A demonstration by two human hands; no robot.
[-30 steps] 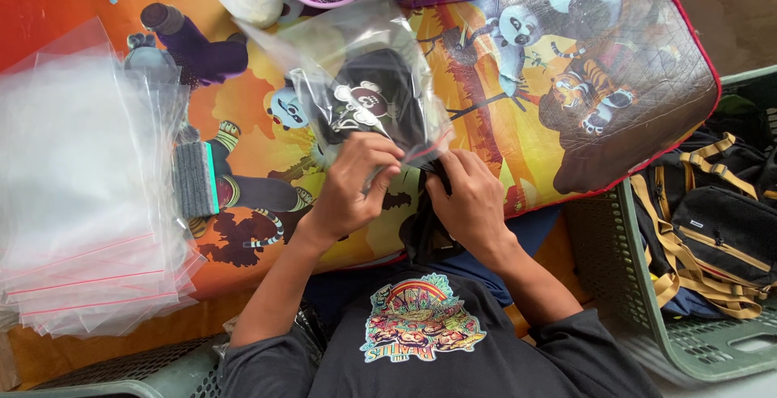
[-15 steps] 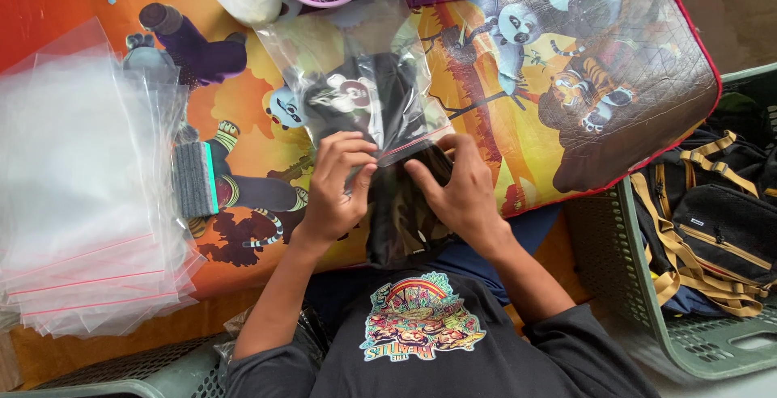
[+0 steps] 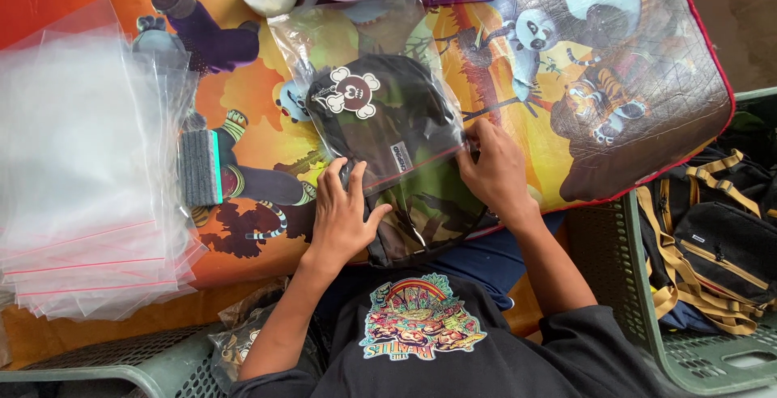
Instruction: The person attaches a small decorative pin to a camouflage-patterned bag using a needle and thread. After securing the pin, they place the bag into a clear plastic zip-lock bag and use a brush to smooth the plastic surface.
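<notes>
One dark camo bag (image 3: 396,147) with a skull patch sits partly inside a clear zip bag (image 3: 368,58) at mat centre, lower end sticking out; left hand (image 3: 344,216) flat, fingers spread, pressing its lower edge; right hand (image 3: 494,171) pinching the plastic's red seal strip; cartoon mat (image 3: 631,66) underneath; stack of empty zip bags (image 3: 81,171) far left; green crate (image 3: 647,301) with black-and-tan bags (image 3: 720,228) right.

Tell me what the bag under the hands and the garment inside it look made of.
Clear bag: thin glossy plastic film, see-through, with glare and creases. Dark garment: looks like soft matte woven or knit fabric, folds limply, camouflage print; exact fibre unclear. Left hand and right hand press it flat.
</notes>
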